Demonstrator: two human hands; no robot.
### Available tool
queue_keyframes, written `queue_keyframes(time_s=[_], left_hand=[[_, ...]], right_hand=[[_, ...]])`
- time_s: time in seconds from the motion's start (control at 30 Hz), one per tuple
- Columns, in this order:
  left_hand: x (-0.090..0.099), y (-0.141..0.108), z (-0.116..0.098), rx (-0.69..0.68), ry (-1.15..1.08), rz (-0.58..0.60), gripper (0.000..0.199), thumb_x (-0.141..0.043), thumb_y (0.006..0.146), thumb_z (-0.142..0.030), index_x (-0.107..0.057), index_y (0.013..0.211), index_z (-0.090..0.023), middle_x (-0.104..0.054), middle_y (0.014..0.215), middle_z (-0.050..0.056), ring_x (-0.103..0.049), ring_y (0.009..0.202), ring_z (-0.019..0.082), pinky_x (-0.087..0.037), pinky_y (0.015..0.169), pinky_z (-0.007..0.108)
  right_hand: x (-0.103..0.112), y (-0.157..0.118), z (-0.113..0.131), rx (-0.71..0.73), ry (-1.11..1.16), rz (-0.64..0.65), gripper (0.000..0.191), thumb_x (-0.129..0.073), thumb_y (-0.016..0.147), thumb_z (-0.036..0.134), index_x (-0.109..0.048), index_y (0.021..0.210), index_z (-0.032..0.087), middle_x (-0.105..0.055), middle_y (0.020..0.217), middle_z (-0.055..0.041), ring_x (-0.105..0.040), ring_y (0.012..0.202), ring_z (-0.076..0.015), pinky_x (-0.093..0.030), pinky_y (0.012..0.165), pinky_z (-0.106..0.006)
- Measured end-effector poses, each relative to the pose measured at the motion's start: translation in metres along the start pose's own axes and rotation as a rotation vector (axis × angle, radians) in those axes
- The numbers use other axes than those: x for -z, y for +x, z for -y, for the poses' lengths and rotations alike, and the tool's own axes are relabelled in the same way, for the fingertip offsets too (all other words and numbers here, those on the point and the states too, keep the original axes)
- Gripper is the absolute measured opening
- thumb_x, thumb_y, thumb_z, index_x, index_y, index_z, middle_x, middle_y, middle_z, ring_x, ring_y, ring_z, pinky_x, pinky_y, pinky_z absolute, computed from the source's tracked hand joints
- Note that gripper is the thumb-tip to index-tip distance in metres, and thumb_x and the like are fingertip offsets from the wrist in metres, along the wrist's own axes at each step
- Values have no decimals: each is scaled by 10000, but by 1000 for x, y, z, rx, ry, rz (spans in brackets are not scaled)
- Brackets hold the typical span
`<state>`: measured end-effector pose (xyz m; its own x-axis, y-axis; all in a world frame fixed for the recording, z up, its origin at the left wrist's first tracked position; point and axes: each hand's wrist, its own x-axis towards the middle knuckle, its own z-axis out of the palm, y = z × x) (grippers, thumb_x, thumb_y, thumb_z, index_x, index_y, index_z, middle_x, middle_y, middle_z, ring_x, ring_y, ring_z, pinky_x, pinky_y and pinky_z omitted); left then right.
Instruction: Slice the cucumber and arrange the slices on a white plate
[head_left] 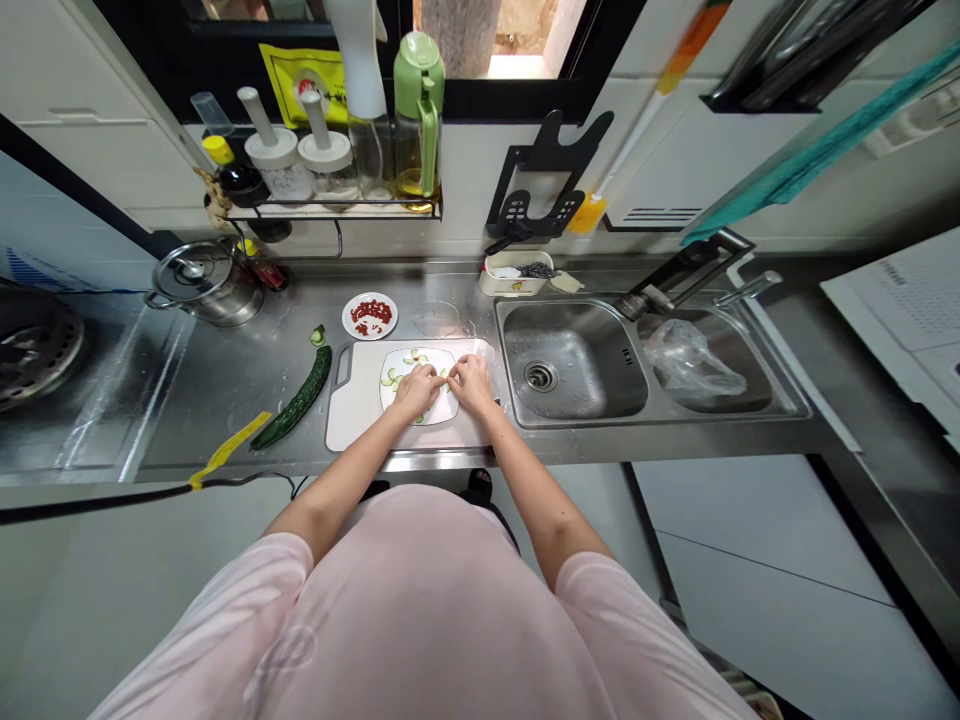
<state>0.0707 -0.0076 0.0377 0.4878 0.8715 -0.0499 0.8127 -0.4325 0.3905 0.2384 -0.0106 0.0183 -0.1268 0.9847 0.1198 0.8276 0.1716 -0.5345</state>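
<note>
A white plate [397,405] lies on the white cutting board [356,405], with thin cucumber slices [391,379] set out in small groups on it. My left hand [420,389] is over the middle of the plate, its fingers pinched together. Close beside it, my right hand [472,383] reaches over the plate's right side with fingertips closed. A pale green cucumber slice [444,376] shows between the fingertips of both hands; the fingers partly hide it. Left of the board rests a long dark green cucumber [298,402], with a cut-off cucumber end [318,336] above it.
Behind the board stands a small plate [370,334] of red pieces. A double sink [574,360] is on the right, with a plastic bag [690,358] in its far basin. A lidded pot [206,285] stands back left, and a bottle rack [337,210] hangs on the wall.
</note>
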Motion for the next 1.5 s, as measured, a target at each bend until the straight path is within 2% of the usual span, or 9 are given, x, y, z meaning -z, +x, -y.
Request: queue_keyframes(time_s=[0.23, 0.47, 0.73, 0.97, 1.1, 1.23, 1.4, 1.5], left_hand=[[-2, -1, 3, -26, -13, -69, 291, -435, 884, -274, -668, 1058, -283, -549, 1046, 58, -465, 994, 195, -416, 758, 289], [-1, -1, 5, 6, -42, -95, 271, -464, 868, -255, -670, 1044, -258, -560, 1034, 58, -476, 1012, 191, -419, 836, 303], [7, -5, 5, 18, -80, -176, 271, -456, 871, -259, -671, 1035, -243, -575, 1025, 61, -492, 986, 187, -418, 849, 304], [13, -7, 16, 82, -96, -241, 257, -468, 869, -262, -675, 1022, -250, -590, 1027, 52, -504, 999, 182, -421, 864, 298], [20, -7, 30, 167, -89, -261, 266, -471, 864, -262, -673, 1035, -240, -596, 1027, 60, -516, 999, 188, -428, 852, 296], [31, -3, 52, 269, -68, -321, 286, -452, 870, -287, -664, 1054, -233, -606, 1035, 61, -523, 1007, 199, -418, 874, 302], [45, 12, 85, 493, -51, -405, 308, -438, 870, -293, -647, 1086, -226, -612, 1079, 74, -532, 1017, 217, -407, 879, 320], [51, 22, 103, 575, -68, -431, 311, -438, 863, -279, -642, 1090, -217, -617, 1086, 84, -539, 1014, 218, -399, 878, 325]], right_hand=[[2, 0, 0, -9, 11, -17, 80, -554, 816, 259, -626, 822, 224, -493, 1074, -70, -353, 1095, -253, -367, 909, -397], [11, 2, 3, -45, 38, -41, 113, -535, 823, 271, -637, 847, 227, -496, 1090, -82, -360, 1110, -264, -366, 919, -405], [22, -4, 22, -11, 102, -117, 159, -511, 838, 293, -650, 851, 217, -497, 1082, -88, -374, 1113, -262, -305, 981, -421], [21, -21, 39, 16, 137, -175, 147, -510, 844, 298, -628, 824, 213, -516, 1046, -82, -434, 1085, -246, -301, 984, -414], [22, -32, 42, 19, 166, -177, 130, -512, 835, 273, -629, 838, 217, -529, 1052, -79, -437, 1098, -243, -277, 994, -431], [22, -41, 43, -1, 160, -181, 132, -503, 838, 275, -623, 826, 221, -533, 1049, -78, -439, 1101, -242, -283, 992, -426], [22, -50, 45, 12, 179, -197, 151, -497, 853, 310, -609, 801, 223, -546, 1003, -69, -482, 1047, -229, -308, 980, -413], [23, -52, 46, 0, 184, -197, 147, -502, 850, 316, -609, 801, 228, -551, 1000, -68, -483, 1047, -236, -316, 971, -419]])
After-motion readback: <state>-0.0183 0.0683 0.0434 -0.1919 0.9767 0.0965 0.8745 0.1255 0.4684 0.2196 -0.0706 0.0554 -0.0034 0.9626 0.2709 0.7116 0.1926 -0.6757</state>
